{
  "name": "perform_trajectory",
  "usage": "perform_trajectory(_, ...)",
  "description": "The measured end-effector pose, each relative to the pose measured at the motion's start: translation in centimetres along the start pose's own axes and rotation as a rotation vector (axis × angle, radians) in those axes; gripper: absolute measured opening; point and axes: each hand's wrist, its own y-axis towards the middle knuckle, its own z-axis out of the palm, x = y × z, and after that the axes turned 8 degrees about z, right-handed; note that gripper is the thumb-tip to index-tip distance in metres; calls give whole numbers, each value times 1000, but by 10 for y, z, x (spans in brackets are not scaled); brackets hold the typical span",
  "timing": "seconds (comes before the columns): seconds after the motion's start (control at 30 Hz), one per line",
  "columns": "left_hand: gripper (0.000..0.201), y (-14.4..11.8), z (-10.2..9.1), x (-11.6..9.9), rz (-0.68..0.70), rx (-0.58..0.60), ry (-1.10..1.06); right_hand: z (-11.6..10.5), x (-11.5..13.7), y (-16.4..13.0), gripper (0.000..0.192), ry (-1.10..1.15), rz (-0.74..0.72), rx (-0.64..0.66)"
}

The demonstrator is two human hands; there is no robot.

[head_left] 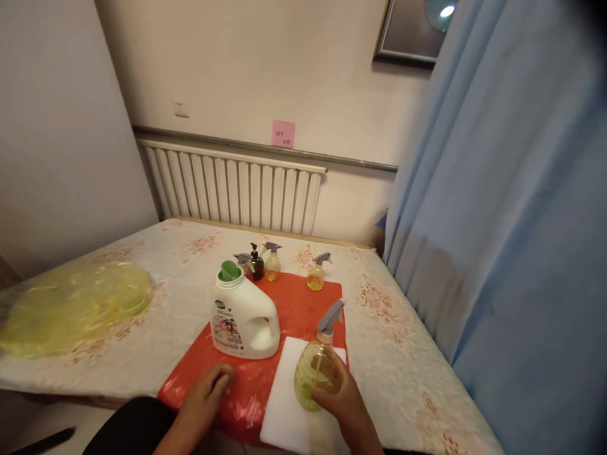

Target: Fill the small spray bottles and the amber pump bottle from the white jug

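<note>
- Right hand (342, 393) grips a clear, rounded plastic spray bottle with grey trigger head (309, 373) over a white rectangular board (281, 417); yellow-green liquid lies low inside.
- Left hand (205, 395), half-curled, is above a glossy red sheet (246, 404); cannot tell whether it holds anything.
- White plastic handled jug (253, 319): green cup (230, 271) in mouth; printed label (226, 330) illegible.
- Behind: dark pump bottle (257, 268); amber-filled clear spray bottle (315, 279).
- Wall: square pink note (283, 134), handwriting indistinct.

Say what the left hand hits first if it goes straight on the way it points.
Likely the lower part of the white jug, ahead of the left hand across the red sheet; one view leaves depth unsure.
</note>
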Motion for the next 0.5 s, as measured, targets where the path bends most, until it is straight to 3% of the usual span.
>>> perform_trajectory(0.07,28,10,-13,22,-16,-94,237,-2,3,1,85,9,8,14)
perform_trajectory(0.23,26,38,-37,60,-80,-169,398,-2,15,5,83,14,3,6)
perform_trajectory(0.5,26,55,-34,93,-43,-107,496,8,29,45,86,-80,-56,-50)
